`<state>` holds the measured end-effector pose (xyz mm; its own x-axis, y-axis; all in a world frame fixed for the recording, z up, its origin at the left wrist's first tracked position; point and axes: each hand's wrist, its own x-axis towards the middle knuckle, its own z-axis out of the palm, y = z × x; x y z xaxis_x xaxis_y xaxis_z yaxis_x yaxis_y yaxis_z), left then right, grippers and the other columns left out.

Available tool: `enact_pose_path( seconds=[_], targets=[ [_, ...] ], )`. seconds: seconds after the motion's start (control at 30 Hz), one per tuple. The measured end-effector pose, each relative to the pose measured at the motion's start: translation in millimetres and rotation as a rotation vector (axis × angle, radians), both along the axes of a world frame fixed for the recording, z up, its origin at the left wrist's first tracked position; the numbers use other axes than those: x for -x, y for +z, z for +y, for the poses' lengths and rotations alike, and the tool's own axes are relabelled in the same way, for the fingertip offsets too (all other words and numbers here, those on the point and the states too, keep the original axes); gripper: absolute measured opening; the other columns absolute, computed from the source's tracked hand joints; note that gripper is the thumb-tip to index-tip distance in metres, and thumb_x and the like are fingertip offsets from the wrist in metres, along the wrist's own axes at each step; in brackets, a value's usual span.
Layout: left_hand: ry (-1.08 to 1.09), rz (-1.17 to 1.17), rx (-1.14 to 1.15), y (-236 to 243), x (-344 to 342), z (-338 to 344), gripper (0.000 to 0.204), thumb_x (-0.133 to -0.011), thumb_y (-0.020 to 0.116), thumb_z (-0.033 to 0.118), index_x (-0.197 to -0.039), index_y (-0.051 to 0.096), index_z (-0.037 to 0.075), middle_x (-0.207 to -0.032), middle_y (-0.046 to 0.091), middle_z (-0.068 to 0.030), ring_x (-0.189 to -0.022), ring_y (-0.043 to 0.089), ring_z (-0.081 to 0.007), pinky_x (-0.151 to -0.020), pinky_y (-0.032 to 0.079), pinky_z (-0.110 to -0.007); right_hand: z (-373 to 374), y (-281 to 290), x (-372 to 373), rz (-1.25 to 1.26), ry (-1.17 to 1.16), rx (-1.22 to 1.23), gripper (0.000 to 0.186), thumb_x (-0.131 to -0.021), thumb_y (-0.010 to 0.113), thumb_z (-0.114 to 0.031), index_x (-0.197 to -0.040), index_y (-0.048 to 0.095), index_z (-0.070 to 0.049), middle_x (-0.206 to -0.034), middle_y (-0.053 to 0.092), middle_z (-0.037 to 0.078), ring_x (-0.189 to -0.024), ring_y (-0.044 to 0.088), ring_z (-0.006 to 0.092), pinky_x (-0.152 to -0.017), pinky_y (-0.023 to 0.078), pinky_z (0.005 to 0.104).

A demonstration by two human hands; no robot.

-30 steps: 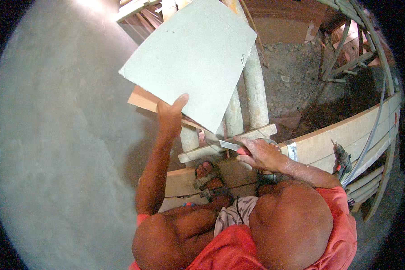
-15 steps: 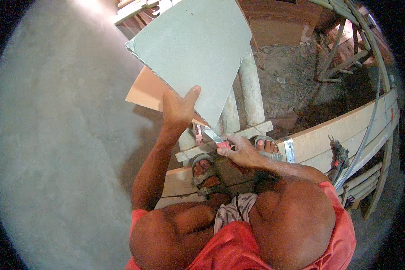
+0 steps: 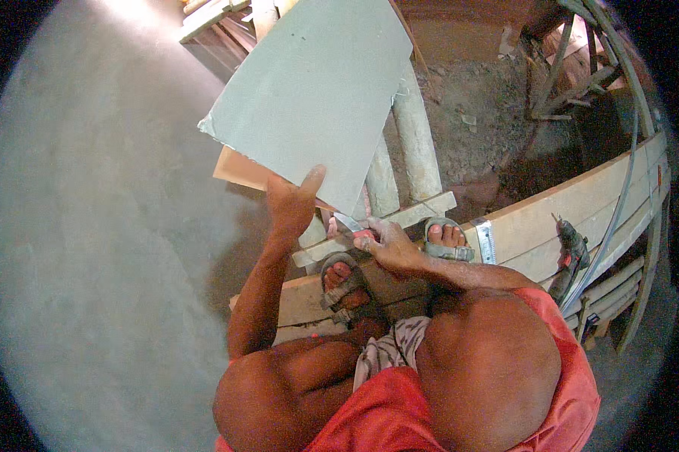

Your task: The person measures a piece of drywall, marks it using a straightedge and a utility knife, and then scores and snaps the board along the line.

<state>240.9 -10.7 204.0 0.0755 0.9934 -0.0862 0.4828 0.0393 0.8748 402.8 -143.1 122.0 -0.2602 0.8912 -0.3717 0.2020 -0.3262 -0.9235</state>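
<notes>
A pale grey sheet of board (image 3: pixel 317 98), likely gypsum board, slants away from me and narrows to a point at its near end. My left hand (image 3: pixel 290 207) grips its near left edge, thumb on the upper face and fingers hidden beneath. Below that edge shows a tan-orange panel (image 3: pixel 241 167); whether it is a separate piece I cannot tell. In my right hand (image 3: pixel 392 252) is a knife (image 3: pixel 348 222) with a red handle, fingers wrapped round it. Its bare blade lies at the board's near tip, pointing left toward my left hand.
Pale round poles (image 3: pixel 415 143) with a wooden crosspiece (image 3: pixel 430 207) lie under the board. My sandalled feet (image 3: pixel 345 282) rest on planks. To the right are long planks (image 3: pixel 535 218), a metal ruler (image 3: pixel 486 242), a power drill (image 3: pixel 573 248) and a cable (image 3: pixel 614 218).
The board's left corner and my left hand have shifted slightly left and nearer. My right hand and the knife have moved a little left, the blade staying by the near tip.
</notes>
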Motion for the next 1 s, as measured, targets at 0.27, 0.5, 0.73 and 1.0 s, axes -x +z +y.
enact_pose_path(
  seconds=[0.27, 0.5, 0.73, 1.0],
  targets=[
    [-0.039, -0.008, 0.092, -0.5, 12.7, -4.3, 0.029, -0.084, 0.072, 0.018, -0.095, 0.061, -0.007, -0.088, 0.066, -0.0127, -0.080, 0.062, -0.0189, -0.074, 0.050, -0.036, 12.4, -16.7, -5.4, -0.155, 0.061, -0.139, 0.036, -0.088, 0.061, -0.034, -0.106, 0.062, -0.003, -0.086, 0.066, 0.024, -0.083, 0.065, 0.0433, -0.075, 0.050, 0.0503],
    [-0.002, 0.051, 0.222, -7.0, 21.7, -10.5, 0.031, -0.086, 0.071, 0.013, -0.106, 0.055, -0.005, -0.090, 0.064, -0.0122, -0.083, 0.063, -0.0193, -0.071, 0.053, -0.034, 37.2, -30.1, -7.8, -0.157, 0.093, -0.240, 0.035, -0.090, 0.057, -0.037, -0.101, 0.060, -0.003, -0.079, 0.065, 0.025, -0.078, 0.064, 0.0454, -0.071, 0.050, 0.0538],
    [0.042, 0.008, 0.140, -20.2, 29.6, -22.9, 0.037, -0.087, 0.069, 0.010, -0.115, 0.051, -0.006, -0.090, 0.063, -0.0124, -0.081, 0.062, -0.0176, -0.070, 0.056, -0.033, 52.6, -45.2, -22.5, -0.296, 0.205, -0.239, 0.038, -0.090, 0.056, -0.041, -0.091, 0.063, -0.003, -0.080, 0.065, 0.026, -0.079, 0.065, 0.0430, -0.072, 0.050, 0.0536],
    [0.011, 0.095, 0.206, -42.3, 57.1, -34.2, 0.027, -0.088, 0.070, 0.011, -0.109, 0.061, -0.004, -0.100, 0.067, -0.0113, -0.088, 0.062, -0.0188, -0.076, 0.052, -0.034, 75.6, -62.6, -37.6, -0.227, 0.089, -0.229, 0.034, -0.088, 0.059, -0.038, -0.097, 0.064, -0.005, -0.080, 0.067, 0.021, -0.079, 0.066, 0.0400, -0.073, 0.051, 0.0504]
  ],
)
